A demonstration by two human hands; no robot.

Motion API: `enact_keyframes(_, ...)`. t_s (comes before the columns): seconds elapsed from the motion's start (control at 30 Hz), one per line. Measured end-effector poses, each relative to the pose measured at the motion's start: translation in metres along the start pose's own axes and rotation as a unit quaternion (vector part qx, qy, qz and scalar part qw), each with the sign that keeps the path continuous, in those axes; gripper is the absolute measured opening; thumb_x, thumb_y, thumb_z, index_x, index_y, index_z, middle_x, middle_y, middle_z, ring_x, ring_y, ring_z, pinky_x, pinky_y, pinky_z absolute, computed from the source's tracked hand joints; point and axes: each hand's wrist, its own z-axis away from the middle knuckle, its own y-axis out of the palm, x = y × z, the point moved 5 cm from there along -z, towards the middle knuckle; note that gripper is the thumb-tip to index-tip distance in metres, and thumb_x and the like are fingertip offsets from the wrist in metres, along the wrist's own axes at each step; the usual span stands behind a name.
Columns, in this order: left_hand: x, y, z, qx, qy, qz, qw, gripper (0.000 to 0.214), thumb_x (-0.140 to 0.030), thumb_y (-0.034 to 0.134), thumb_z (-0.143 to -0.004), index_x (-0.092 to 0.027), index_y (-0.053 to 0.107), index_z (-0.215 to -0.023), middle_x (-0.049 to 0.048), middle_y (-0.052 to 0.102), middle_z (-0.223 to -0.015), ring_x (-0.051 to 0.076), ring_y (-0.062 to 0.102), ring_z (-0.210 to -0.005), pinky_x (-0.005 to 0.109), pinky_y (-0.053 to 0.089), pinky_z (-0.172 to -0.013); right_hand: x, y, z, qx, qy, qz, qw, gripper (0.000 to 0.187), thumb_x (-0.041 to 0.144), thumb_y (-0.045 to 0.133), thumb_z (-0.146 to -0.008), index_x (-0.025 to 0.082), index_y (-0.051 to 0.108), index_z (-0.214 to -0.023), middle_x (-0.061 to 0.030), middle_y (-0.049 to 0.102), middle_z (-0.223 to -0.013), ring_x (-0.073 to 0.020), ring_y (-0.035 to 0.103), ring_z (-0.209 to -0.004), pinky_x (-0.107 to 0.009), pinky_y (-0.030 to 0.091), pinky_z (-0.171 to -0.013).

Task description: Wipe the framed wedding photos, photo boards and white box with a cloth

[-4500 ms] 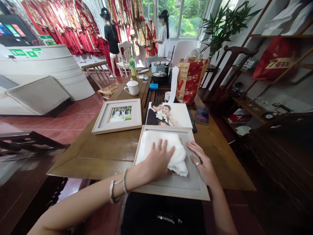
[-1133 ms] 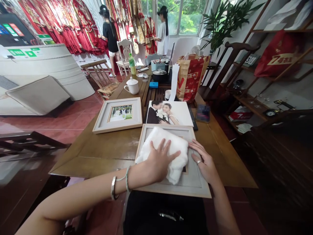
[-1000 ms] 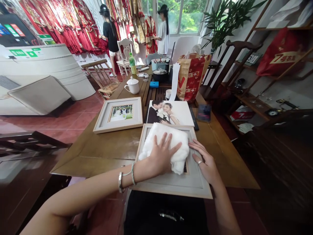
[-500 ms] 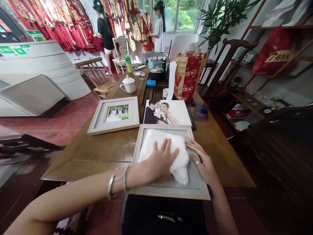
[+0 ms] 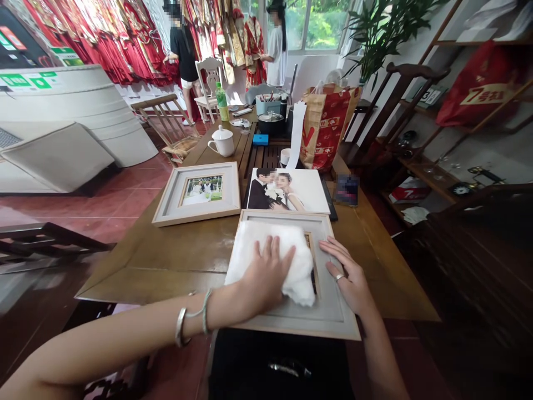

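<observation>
My left hand (image 5: 263,275) lies flat with fingers spread on a white fluffy cloth (image 5: 245,250), pressing it against the glass of a light wooden picture frame (image 5: 320,325). The cloth covers the left and middle of the frame, hiding most of its picture. On the frame's right side rests my right hand (image 5: 346,273), fingers stretched out over the mat and border, a ring on one finger. Beyond the frame lies a wedding photo print (image 5: 308,191). A second picture frame (image 5: 166,205) with a small photo lies to its left.
On the wooden table (image 5: 166,261) stand a white lidded mug (image 5: 224,143), a green-labelled bottle (image 5: 222,103), a dark lidded pot (image 5: 270,121) and a red-brown paper bag (image 5: 327,130). A small blue box (image 5: 260,140) sits behind the print. Two people stand by hanging garments at the back.
My left hand has slid the cloth to the left over the glass, uncovering part of the inner picture edge on the right. My right hand stays on the frame's right side.
</observation>
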Motion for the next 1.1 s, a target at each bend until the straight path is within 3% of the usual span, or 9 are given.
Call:
enact_keyframes(0.13,0.006,-0.007,-0.013,-0.010,-0.018,-0.023,1.000,0.086,-0.032,0.065,-0.078,-0.005,0.020,-0.147,0.0354,0.026,-0.144,0.045,0.030,-0.134,0.057,0.035,-0.101,0.000,0.000,0.000,-0.004,0.002,-0.005,1.000,0.033,0.025,0.048,-0.090,0.027,0.060,-0.121,-0.0052,0.056,-0.133,-0.0238,0.036,-0.135,-0.049,0.026,-0.113)
enact_keyframes(0.27,-0.023,-0.006,0.012,0.008,0.058,-0.022,0.998,0.082,-0.031,0.062,-0.078,-0.003,0.025,-0.145,0.0371,0.035,-0.139,0.045,0.041,-0.128,0.052,0.042,-0.096,-0.001,0.000,0.000,-0.002,-0.002,0.001,1.000,0.033,0.024,0.048,-0.090,0.026,0.060,-0.120,-0.0061,0.056,-0.132,-0.0235,0.036,-0.134,-0.049,0.028,-0.112)
enact_keyframes(0.43,-0.052,-0.006,0.043,0.030,0.113,0.007,0.993,0.081,-0.031,0.059,-0.079,-0.003,0.023,-0.146,0.0362,0.034,-0.140,0.045,0.038,-0.130,0.052,0.042,-0.097,0.000,0.000,-0.001,-0.007,-0.017,0.001,1.000,0.032,0.023,0.047,-0.090,0.026,0.061,-0.119,-0.0062,0.057,-0.131,-0.0226,0.037,-0.134,-0.048,0.028,-0.112)
enact_keyframes(0.53,-0.045,-0.005,0.032,0.040,0.083,0.017,0.996,0.085,-0.034,0.062,-0.077,-0.006,0.021,-0.147,0.0346,0.033,-0.142,0.044,0.037,-0.131,0.053,0.042,-0.097,0.000,0.000,-0.001,-0.003,-0.011,0.001,1.000,0.032,0.023,0.047,-0.090,0.026,0.060,-0.119,-0.0058,0.056,-0.132,-0.0223,0.037,-0.134,-0.047,0.028,-0.112)
enact_keyframes(0.7,-0.013,-0.004,-0.010,-0.024,-0.008,-0.015,1.000,0.095,-0.043,0.068,-0.075,-0.010,0.017,-0.149,0.0321,0.022,-0.148,0.045,0.023,-0.137,0.061,0.032,-0.102,-0.001,0.001,-0.001,-0.003,-0.009,-0.008,1.000,0.033,0.023,0.048,-0.089,0.026,0.060,-0.120,-0.0061,0.057,-0.131,-0.0228,0.037,-0.134,-0.048,0.028,-0.112)
enact_keyframes(0.83,-0.003,-0.006,-0.024,-0.046,-0.015,-0.014,0.999,0.094,-0.041,0.068,-0.075,-0.014,0.018,-0.149,0.0288,0.019,-0.151,0.044,0.020,-0.138,0.060,0.031,-0.103,-0.001,0.001,0.000,-0.001,-0.013,-0.008,1.000,0.034,0.021,0.047,-0.089,0.026,0.059,-0.121,-0.0055,0.056,-0.132,-0.0223,0.036,-0.135,-0.048,0.026,-0.113)
enact_keyframes(0.97,0.000,-0.007,-0.014,-0.018,-0.043,-0.039,0.998,0.084,-0.032,0.065,-0.077,-0.013,0.023,-0.148,0.0303,0.029,-0.146,0.047,0.033,-0.132,0.060,0.039,-0.094,0.000,0.001,0.000,-0.002,-0.011,-0.004,1.000,0.034,0.021,0.047,-0.089,0.026,0.060,-0.120,-0.0058,0.057,-0.131,-0.0228,0.036,-0.134,-0.049,0.027,-0.112)
enact_keyframes(1.1,0.012,-0.008,-0.003,-0.008,-0.058,-0.064,0.996,0.075,-0.028,0.061,-0.079,-0.012,0.030,-0.145,0.0318,0.050,-0.131,0.044,0.054,-0.116,0.047,0.048,-0.078,0.001,0.001,0.000,0.000,0.001,-0.003,1.000,0.034,0.022,0.047,-0.089,0.027,0.060,-0.120,-0.0048,0.056,-0.133,-0.0228,0.036,-0.135,-0.048,0.027,-0.112)
